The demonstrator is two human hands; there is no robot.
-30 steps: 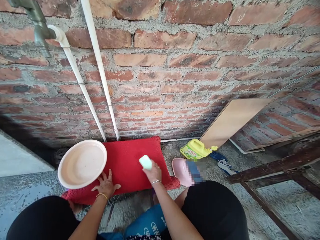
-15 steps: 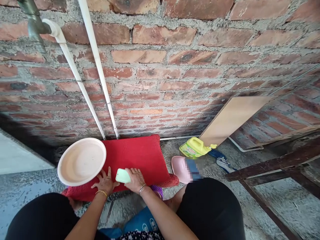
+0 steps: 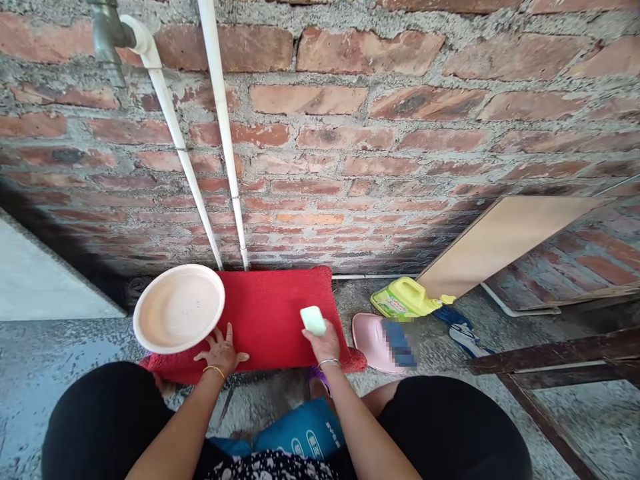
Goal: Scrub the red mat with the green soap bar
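A red cloth (image 3: 270, 313) is spread over a low support beside the wall. My left hand (image 3: 223, 353) rests on the cloth's near left part, fingers spread, just by a pale pink basin (image 3: 180, 310). On the cloth's right side, my right hand (image 3: 323, 340) grips a pale green rounded block (image 3: 313, 321). Whether that block is a bar of soap or a scrubbing brush I cannot tell, because its underside is hidden. Its far end sticks out beyond my fingers. The basin overlaps the cloth's left end.
A yellow jug (image 3: 407, 298), a pink scoop-like plastic piece (image 3: 367, 340) and a blue-white slipper (image 3: 467, 339) lie on the floor at right. A board (image 3: 510, 233) leans on the brick wall. White pipes (image 3: 227, 147) and a tap (image 3: 107, 40) stand at left; a wooden frame (image 3: 540, 350) is right.
My right hand has moved right along the red cloth with the pale green block. My left hand stays spread near the basin. The whole view has shifted slightly.
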